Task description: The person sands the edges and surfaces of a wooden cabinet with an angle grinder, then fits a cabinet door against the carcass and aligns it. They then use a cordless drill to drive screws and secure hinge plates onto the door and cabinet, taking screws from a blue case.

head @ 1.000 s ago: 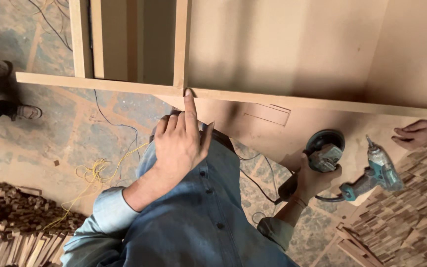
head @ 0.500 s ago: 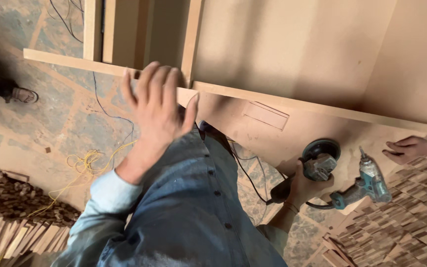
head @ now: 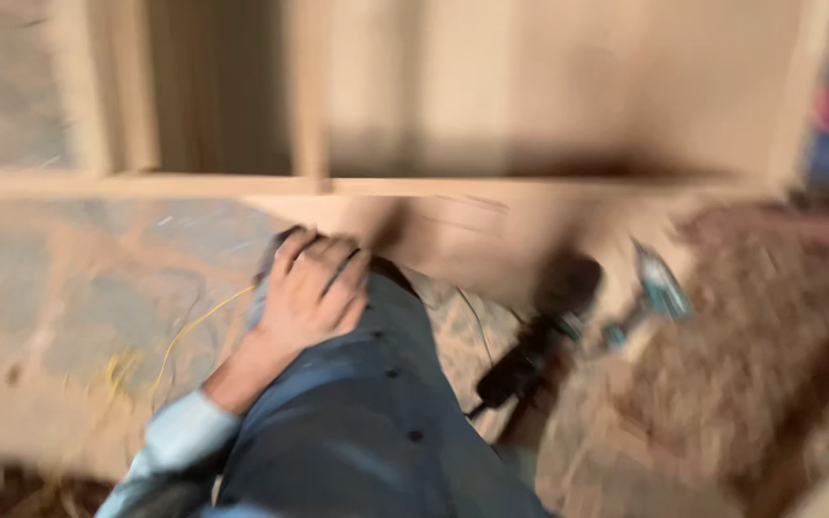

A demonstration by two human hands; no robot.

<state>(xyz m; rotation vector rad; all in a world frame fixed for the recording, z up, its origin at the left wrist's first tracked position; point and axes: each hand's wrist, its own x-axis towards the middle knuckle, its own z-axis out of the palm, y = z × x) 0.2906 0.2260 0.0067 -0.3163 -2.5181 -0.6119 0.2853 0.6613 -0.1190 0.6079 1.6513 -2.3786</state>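
Whole frame is pretty smeared with motion blur, so take the details loosely. The left hand (head: 314, 288) sits just left of centre, fingers curled loosely and resting on the person's own blue denim-looking trouser leg (head: 367, 422), with a light blue sleeve cuff (head: 179, 436) lower left. It isn't clamped on anything; looks like it's just parked on the thigh for support while crouching.

The right hand I honestly can't make out. The black round-headed power tool with a long dark handle (head: 544, 326) lies right of centre, probably on the floor, and if a hand is on that handle the blur hides it, so can't tell whether it's gripping.

Just right of that is a teal cordless drill (head: 659, 288), lying on its own, nobody touching it.

Across the top runs a pale wooden frame rail (head: 146, 184) with upright pale wooden boards (head: 309, 86) above it. A thin yellow cord (head: 194, 326) trails over the mottled concrete floor (head: 59, 288) at left.
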